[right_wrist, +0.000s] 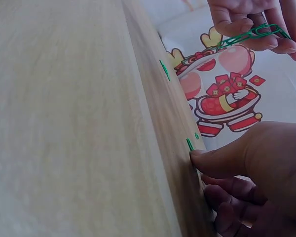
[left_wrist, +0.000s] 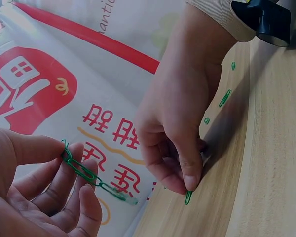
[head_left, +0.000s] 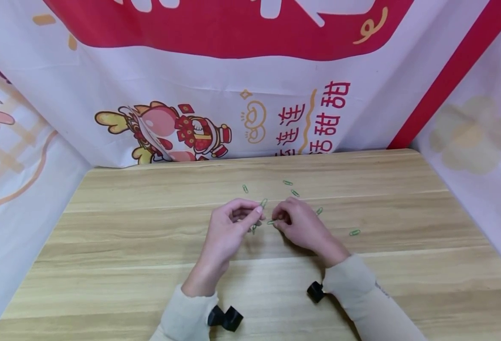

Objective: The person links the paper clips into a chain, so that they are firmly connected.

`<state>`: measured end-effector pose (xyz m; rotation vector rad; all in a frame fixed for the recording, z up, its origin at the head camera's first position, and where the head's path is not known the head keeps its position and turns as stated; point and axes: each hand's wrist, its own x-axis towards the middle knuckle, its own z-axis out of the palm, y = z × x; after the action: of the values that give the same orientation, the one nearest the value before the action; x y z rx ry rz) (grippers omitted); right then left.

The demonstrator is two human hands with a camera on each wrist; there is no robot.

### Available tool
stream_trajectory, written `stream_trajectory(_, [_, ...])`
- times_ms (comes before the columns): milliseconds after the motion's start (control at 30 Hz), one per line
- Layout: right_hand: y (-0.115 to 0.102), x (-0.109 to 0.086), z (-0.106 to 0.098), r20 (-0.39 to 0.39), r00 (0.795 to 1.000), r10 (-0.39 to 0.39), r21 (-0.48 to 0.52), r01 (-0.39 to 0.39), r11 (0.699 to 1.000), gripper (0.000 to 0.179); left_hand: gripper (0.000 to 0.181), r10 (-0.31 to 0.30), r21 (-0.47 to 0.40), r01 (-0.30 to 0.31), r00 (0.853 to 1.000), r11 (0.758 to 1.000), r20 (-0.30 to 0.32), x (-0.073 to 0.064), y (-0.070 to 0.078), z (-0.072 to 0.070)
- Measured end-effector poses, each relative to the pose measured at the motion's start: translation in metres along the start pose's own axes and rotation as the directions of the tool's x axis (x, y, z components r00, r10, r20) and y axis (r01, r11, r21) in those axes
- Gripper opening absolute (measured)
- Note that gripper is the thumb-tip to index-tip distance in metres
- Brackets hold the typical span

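Left hand (head_left: 230, 228): pinching green clip chain (left_wrist: 85, 171), held up off table (head_left: 126, 237).
Right hand (head_left: 302, 225): pinching single clip (left_wrist: 188, 198) near left hand; touching table or not, cannot tell.
Loose clips (head_left: 354, 232): five, scattered on table around right hand and beyond both.

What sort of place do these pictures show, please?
Probably a small indoor booth arranged for recording handwork: a wood-grain tabletop stands against a festive printed cloth backdrop, with more printed cloth on both sides, and the person wears black wrist devices, possibly cameras.
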<state>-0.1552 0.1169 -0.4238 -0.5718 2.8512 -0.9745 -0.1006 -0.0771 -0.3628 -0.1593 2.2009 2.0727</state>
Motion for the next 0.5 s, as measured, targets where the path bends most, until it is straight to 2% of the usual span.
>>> stream_trajectory(300, [0.0011,-0.0004,0.0014,0.024,1.000,0.015,-0.022,-0.015,1.000,0.006,0.013,-0.019,-0.003,0.019,1.000,1.000,0.004,0.0002,-0.0007,0.0004])
stream_trajectory(500, [0.0039,-0.0011,0.0038,-0.001,0.999,-0.038,-0.085,0.038,0.996,0.004,0.013,-0.022,0.006,0.022,1.000,1.000,-0.003,0.0004,-0.0005,0.0006])
